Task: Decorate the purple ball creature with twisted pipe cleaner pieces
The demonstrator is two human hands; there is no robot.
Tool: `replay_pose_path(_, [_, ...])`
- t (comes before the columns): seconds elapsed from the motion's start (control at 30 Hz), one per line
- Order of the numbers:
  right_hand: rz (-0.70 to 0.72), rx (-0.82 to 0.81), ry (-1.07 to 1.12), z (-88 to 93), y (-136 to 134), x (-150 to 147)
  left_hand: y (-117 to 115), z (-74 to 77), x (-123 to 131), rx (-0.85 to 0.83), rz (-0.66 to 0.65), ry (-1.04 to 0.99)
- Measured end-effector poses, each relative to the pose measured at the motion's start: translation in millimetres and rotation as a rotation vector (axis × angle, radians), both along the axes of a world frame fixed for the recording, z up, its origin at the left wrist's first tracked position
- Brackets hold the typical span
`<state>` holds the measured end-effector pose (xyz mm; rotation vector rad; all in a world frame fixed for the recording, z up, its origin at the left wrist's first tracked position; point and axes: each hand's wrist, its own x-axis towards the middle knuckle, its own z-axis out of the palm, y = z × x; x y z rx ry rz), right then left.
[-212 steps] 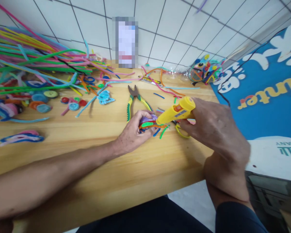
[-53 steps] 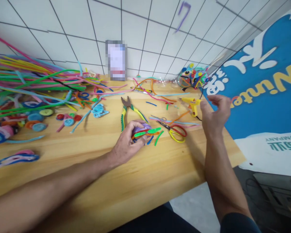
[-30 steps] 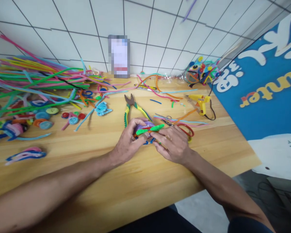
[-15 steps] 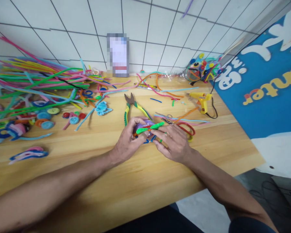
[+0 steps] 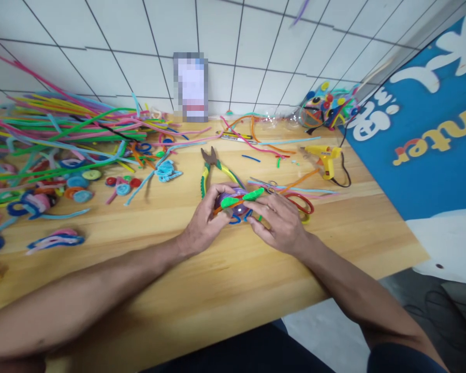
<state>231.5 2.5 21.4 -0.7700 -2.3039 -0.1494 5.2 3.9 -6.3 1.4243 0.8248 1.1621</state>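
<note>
Between my hands is a coiled purple pipe-cleaner piece (image 5: 238, 209) with green leaf-shaped parts (image 5: 253, 194) and an orange strip across it. My left hand (image 5: 209, 215) is closed around its left side, thumb in front. At its right side, my right hand (image 5: 277, 223) pinches near the green and orange parts with thumb and fingers. Blue pipe-cleaner loops (image 5: 235, 219) show below the coil. Green-and-yellow pliers (image 5: 213, 168) lie just behind my left hand. Red-handled scissors (image 5: 305, 202) lie beyond my right hand, partly covered by it.
A heap of colored pipe cleaners (image 5: 62, 124) spreads over the left back, with finished-looking coils (image 5: 56, 240) in front. A yellow glue gun (image 5: 326, 160) with a black cord lies at right. A bag of colored pieces (image 5: 328, 109) and a blurred phone-like panel (image 5: 191, 87) stand by the tiled wall.
The green parts have tilted slightly and more of the purple coil shows beneath them. Both hands keep their hold; the whole view has shifted a little.
</note>
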Motion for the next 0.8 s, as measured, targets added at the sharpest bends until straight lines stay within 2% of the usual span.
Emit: replay_pose_path(0.8, [0.017, -0.011, 0.035, -3.2, 2.2, 1.1, 2.2, -3.2, 1.3, -0.006, 0.034, -0.040])
